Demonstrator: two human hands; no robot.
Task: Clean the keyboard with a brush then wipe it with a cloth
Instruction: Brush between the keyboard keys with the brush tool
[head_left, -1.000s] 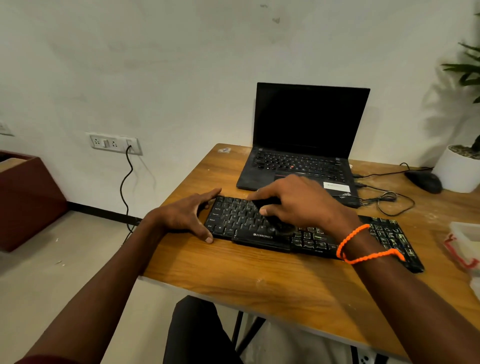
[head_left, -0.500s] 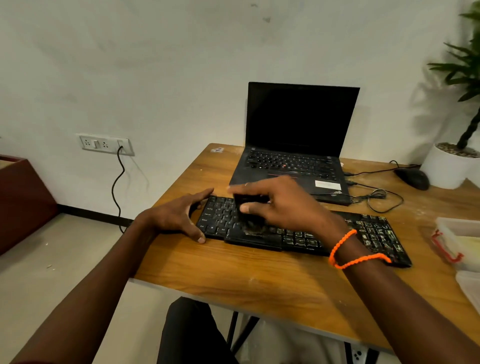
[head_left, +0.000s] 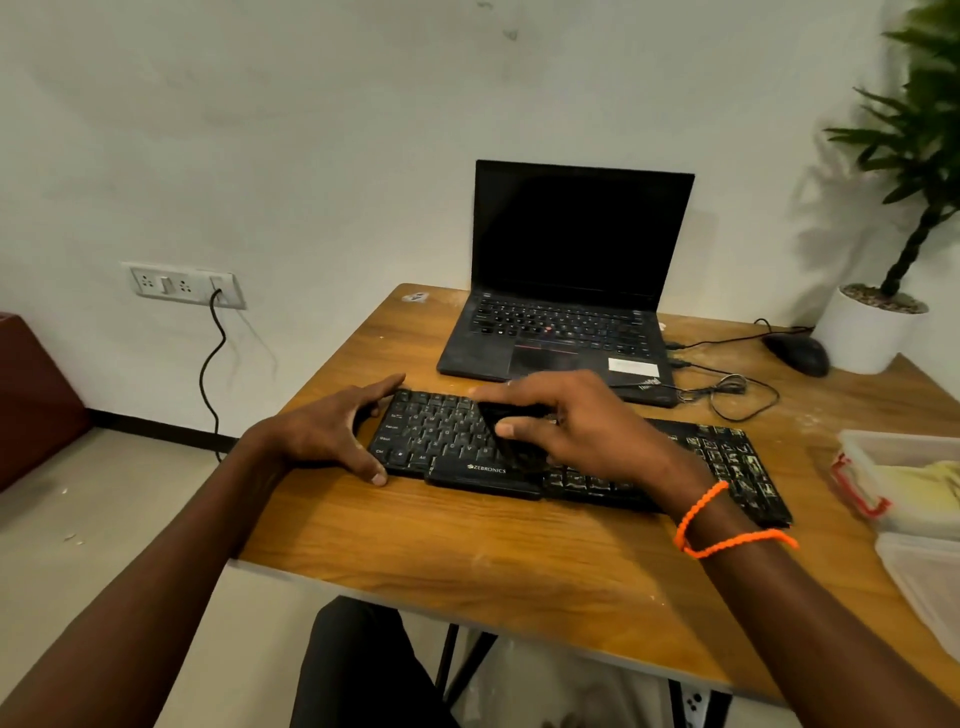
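Brushwork on the keyboard's left half.

Lying crosswise on the wooden table (head_left: 467, 551) just in front of the laptop (head_left: 566, 291), the keyboard (head_left: 436, 436) runs its long axis left to right, keys up. Left hand (head_left: 332, 436) braces its left end, fingers spread, seemingly to stop sliding. Right hand (head_left: 582, 426) pinches a dark brush (head_left: 511, 431) over the letter keys; right-side keys look dusty.

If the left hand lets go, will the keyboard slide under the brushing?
Probably: the keyboard looks thin and light on the smooth table, and the left hand braces its end. Being stiff, it would likely shift whole.
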